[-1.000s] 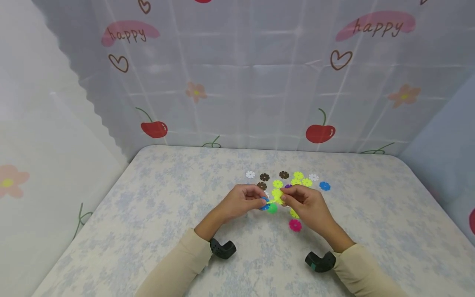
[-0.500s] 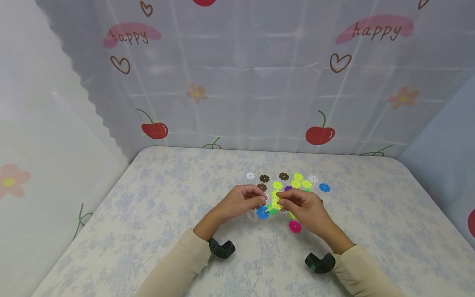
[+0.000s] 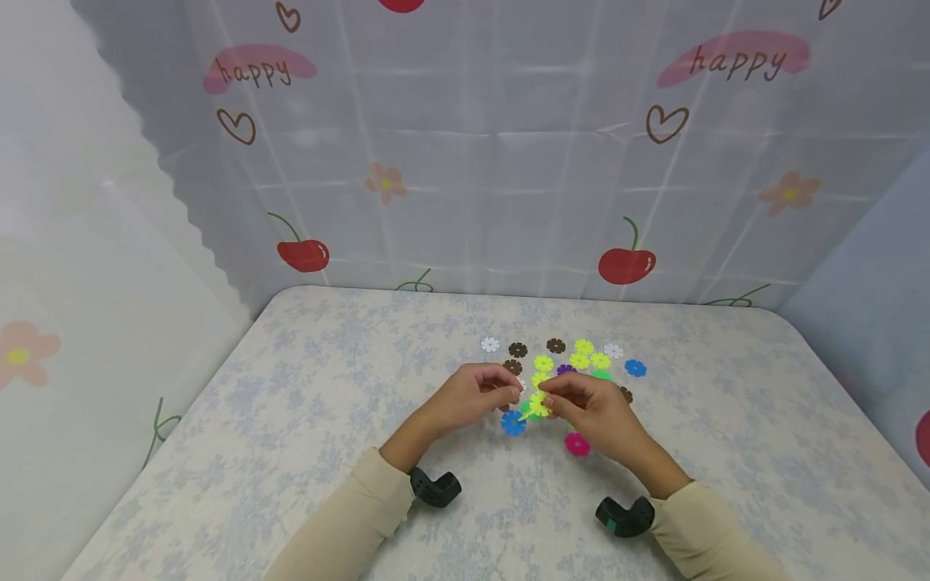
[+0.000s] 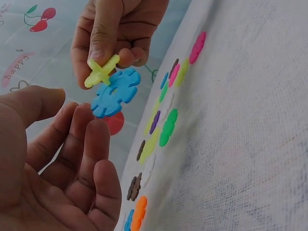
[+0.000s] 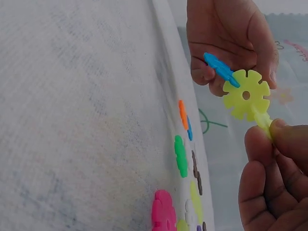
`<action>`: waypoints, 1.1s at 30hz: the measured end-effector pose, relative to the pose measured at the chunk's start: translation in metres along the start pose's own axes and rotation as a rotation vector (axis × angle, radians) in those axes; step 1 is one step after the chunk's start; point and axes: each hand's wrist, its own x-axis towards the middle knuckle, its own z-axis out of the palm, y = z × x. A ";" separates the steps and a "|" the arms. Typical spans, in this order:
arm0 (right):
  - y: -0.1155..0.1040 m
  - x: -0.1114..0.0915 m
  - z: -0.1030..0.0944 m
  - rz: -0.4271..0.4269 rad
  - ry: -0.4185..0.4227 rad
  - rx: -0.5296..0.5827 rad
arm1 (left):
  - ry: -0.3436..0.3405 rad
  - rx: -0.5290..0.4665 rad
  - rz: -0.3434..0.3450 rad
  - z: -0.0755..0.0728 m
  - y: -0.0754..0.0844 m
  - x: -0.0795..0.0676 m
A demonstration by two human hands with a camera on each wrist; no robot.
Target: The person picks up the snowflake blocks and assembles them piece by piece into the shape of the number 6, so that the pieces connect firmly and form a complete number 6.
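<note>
In my right hand (image 3: 592,407), thumb and fingertips pinch a yellow slotted snowflake disc (image 5: 263,120). It is joined to a second yellow disc (image 5: 259,91), and a blue snowflake disc (image 4: 108,103) is slotted in at the far end. In the head view, the blue disc (image 3: 513,424) hangs lower left of the right fingertips. My left hand (image 3: 475,395) is beside the joined pieces, its fingers loosely bent and thumb apart, holding nothing. Its fingertips are close to the blue disc's edge in the left wrist view.
Loose snowflake discs lie behind and around the hands: white (image 3: 490,344), brown (image 3: 517,349), yellow (image 3: 584,345), blue, green (image 3: 601,374) and purple. A pink disc (image 3: 577,444) lies nearer the person, and an orange one (image 4: 139,213) shows in the wrist views. Printed curtains stand behind the table.
The left fingers, on the blue disc a second ago, have let it go. The blue disc has swung down and toward the person, still joined to the yellow pieces in the right hand.
</note>
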 end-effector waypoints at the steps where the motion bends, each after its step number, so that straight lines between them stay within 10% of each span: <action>1: 0.001 0.000 0.000 0.013 -0.003 -0.003 | 0.004 0.002 -0.004 0.000 -0.001 0.000; 19: 0.006 0.002 0.001 0.057 0.017 -0.062 | -0.156 0.053 0.000 -0.003 -0.006 0.000; 33: 0.004 0.001 -0.011 0.029 0.036 -0.073 | -0.116 0.094 -0.013 -0.006 -0.004 -0.001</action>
